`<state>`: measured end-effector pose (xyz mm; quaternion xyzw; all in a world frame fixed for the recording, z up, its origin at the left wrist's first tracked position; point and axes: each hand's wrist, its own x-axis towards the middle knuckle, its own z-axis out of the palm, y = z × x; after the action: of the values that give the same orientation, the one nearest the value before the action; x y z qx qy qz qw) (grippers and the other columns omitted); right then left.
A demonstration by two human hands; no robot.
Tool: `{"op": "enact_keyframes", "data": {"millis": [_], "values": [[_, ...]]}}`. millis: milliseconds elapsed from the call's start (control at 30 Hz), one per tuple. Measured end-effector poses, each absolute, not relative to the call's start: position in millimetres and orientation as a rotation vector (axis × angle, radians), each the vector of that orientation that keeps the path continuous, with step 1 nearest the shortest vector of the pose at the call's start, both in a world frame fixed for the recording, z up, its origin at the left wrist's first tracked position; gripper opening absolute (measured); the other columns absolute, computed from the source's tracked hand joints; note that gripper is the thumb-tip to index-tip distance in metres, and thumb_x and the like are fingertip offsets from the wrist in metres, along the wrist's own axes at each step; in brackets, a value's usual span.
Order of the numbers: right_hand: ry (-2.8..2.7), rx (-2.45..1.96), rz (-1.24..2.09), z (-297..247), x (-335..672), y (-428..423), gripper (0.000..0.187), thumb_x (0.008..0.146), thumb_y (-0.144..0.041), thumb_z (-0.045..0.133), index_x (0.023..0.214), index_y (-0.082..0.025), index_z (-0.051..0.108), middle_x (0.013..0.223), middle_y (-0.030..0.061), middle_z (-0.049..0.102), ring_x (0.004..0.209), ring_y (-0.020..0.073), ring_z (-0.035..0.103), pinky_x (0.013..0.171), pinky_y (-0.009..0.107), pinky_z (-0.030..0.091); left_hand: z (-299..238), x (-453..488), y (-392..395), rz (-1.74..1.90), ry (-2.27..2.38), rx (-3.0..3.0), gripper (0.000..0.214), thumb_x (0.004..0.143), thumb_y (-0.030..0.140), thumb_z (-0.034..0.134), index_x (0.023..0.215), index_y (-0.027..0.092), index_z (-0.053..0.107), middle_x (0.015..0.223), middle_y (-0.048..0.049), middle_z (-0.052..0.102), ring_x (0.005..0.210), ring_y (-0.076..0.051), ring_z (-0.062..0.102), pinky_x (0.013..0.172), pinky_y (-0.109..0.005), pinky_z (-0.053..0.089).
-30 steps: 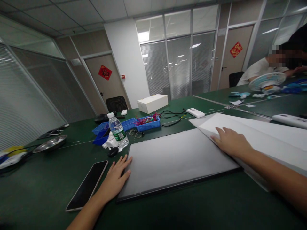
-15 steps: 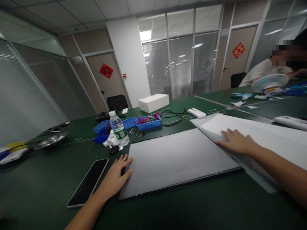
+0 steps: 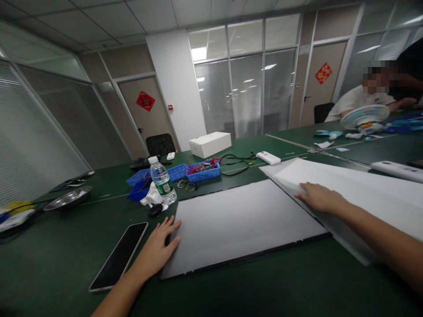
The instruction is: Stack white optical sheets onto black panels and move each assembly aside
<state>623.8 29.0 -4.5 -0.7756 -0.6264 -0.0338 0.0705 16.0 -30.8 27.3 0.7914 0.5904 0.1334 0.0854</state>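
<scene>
Grey panel (image 3: 241, 226) looks stiff but fragile, so edges (image 3: 247, 257) only imo; left hand (image 3: 159, 246) splayed, right hand (image 3: 320, 198) loosely open, neither gripping anything.

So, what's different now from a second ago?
The right hand has shifted slightly rightward over the white sheets, its fingers less spread; no clear hold or release shows. The left hand stays at the grey panel's left edge; the phone and bottle stay put.

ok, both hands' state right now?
Left hand: open, at the left edge of the grey panel.
Right hand: palm down on the white sheets; can't tell whether it grips them.
</scene>
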Motion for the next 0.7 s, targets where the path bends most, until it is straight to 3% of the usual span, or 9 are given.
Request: {"op": "enact_keyframes", "data": {"millis": [133, 267, 367, 467, 600, 700], "values": [[-1.825, -2.39, -0.108, 9.3, 617.5, 19.2, 0.059, 0.1, -0.052, 0.038, 0.14, -0.014, 0.058, 0.128, 0.0225, 0.065, 0.109, 0.035, 0.066, 0.09, 0.051, 0.053, 26.8, 18.2, -31.1, 0.38, 1.772, 2.359, 0.066, 0.098, 0.053, 0.047, 0.153, 0.018, 0.053, 0.166, -0.0143, 0.036, 0.156, -0.033, 0.03, 0.128, -0.059, 0.02], [-1.765, -2.461, -0.186, 30.4, 611.5, 4.5, 0.041, 0.098, -0.038, 0.043, 0.116, -0.012, 0.068, 0.107, 0.0243, 0.068, 0.089, 0.0343, 0.068, 0.077, 0.048, 0.051, 26.6, 17.8, -29.8, 0.389, 1.768, 2.373, 0.065, 0.098, 0.053, 0.047, 0.153, 0.018, 0.054, 0.165, -0.0142, 0.037, 0.156, -0.034, 0.031, 0.127, -0.061, 0.021], [-1.749, -2.451, -0.3, 49.2, 603.1, -7.7, 0.042, 0.1, -0.034, 0.035, 0.105, -0.01, 0.069, 0.1, 0.026, 0.067, 0.086, 0.0349, 0.068, 0.071, 0.046, 0.047, 27.0, 16.2, -29.3, 0.391, 1.767, 2.374, 0.065, 0.098, 0.053, 0.048, 0.152, 0.019, 0.055, 0.165, -0.0138, 0.039, 0.156, -0.035, 0.032, 0.127, -0.061, 0.022], [-1.726, -2.409, -0.442, 67.2, 582.7, -16.8, 0.045, 0.102, -0.036, 0.031, 0.103, -0.01, 0.067, 0.097, 0.0261, 0.067, 0.082, 0.0343, 0.067, 0.069, 0.045, 0.045, 28.0, 14.9, -30.2, 0.4, 1.77, 2.366, 0.064, 0.097, 0.052, 0.049, 0.152, 0.02, 0.055, 0.165, -0.013, 0.039, 0.156, -0.035, 0.032, 0.127, -0.061, 0.022], [-1.803, -2.294, -0.56, 80.7, 535.7, -28.0, 0.047, 0.102, -0.047, 0.032, 0.098, -0.014, 0.065, 0.092, 0.0192, 0.068, 0.076, 0.0304, 0.065, 0.068, 0.043, 0.046, 29.5, 13.8, -31.6, 0.419, 1.758, 2.357, 0.063, 0.097, 0.051, 0.05, 0.152, 0.019, 0.056, 0.164, -0.0135, 0.04, 0.155, -0.035, 0.032, 0.127, -0.061, 0.022], [-1.987, -1.975, -0.712, 80.8, 499.6, -39.4, 0.047, 0.101, -0.052, 0.036, 0.1, -0.016, 0.067, 0.095, 0.0161, 0.07, 0.081, 0.0288, 0.066, 0.074, 0.042, 0.048, 29.5, 12.7, -31.5, 0.448, 1.757, 2.349, 0.062, 0.097, 0.051, 0.051, 0.151, 0.02, 0.057, 0.164, -0.0133, 0.041, 0.155, -0.035, 0.034, 0.127, -0.062, 0.023]]}}
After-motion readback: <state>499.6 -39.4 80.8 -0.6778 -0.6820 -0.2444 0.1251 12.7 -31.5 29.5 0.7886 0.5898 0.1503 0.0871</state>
